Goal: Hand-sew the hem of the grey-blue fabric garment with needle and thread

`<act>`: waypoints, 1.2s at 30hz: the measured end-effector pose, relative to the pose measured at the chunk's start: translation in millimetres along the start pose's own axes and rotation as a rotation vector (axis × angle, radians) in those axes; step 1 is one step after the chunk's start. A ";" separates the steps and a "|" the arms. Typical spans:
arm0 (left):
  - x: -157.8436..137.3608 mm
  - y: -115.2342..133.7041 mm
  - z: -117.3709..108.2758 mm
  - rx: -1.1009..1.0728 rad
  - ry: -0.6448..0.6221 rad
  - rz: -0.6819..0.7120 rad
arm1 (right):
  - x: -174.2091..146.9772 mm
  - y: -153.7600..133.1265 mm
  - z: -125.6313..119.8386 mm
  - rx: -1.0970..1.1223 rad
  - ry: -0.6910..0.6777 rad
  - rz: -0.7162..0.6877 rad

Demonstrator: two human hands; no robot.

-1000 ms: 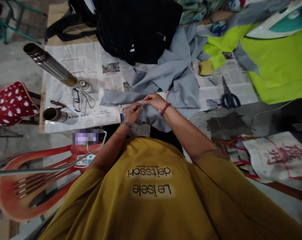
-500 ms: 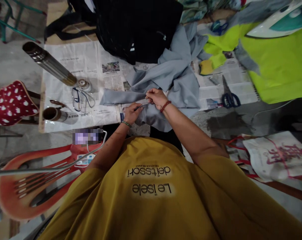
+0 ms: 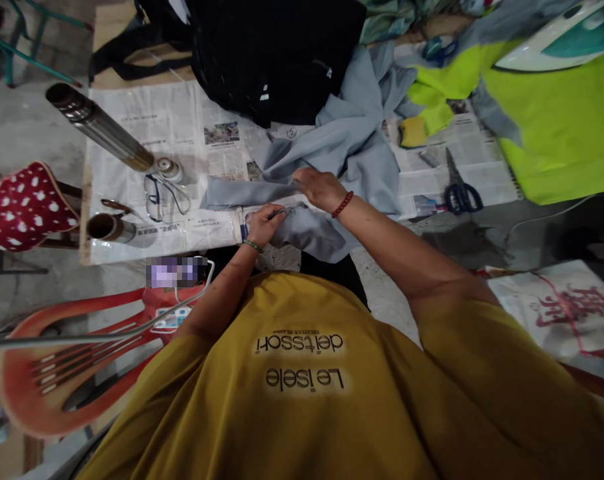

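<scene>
Cloth (image 3: 367,143), grey and rumpled, lies at the centre of the frame, across the newspaper (image 3: 147,130) on the table (image 3: 115,33) and down past its near edge. The step in hand looks like fine fingerwork on a fold there; the next move seems to call for a steady left pinch and a light right hand. The person's left hand (image 3: 263,225) holds the cloth narrowly, together with a small dark thing too blurred to name, most of the cloth spreading rightward from those fingers. Above and right, the right hand (image 3: 322,189) has its fingers drawn together over the cloth; whether they grip anything cannot be told.
</scene>
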State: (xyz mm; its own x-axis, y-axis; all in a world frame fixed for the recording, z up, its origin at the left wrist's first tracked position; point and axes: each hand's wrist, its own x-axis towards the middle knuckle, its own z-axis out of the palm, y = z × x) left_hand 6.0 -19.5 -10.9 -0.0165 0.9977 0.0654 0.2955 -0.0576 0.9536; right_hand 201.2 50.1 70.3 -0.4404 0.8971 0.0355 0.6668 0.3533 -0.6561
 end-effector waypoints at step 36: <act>-1.1 1.3 -4.9 0.026 -0.004 -0.064 | 36.7 59.8 -114.1 -0.075 0.547 0.103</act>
State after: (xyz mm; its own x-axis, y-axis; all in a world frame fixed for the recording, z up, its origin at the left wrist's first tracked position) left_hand 1.7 -20.8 -8.3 -0.0323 0.9995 0.0032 0.3189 0.0072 0.9478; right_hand 293.6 134.4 118.4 -0.0076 0.9279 0.3728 0.7395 0.2562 -0.6225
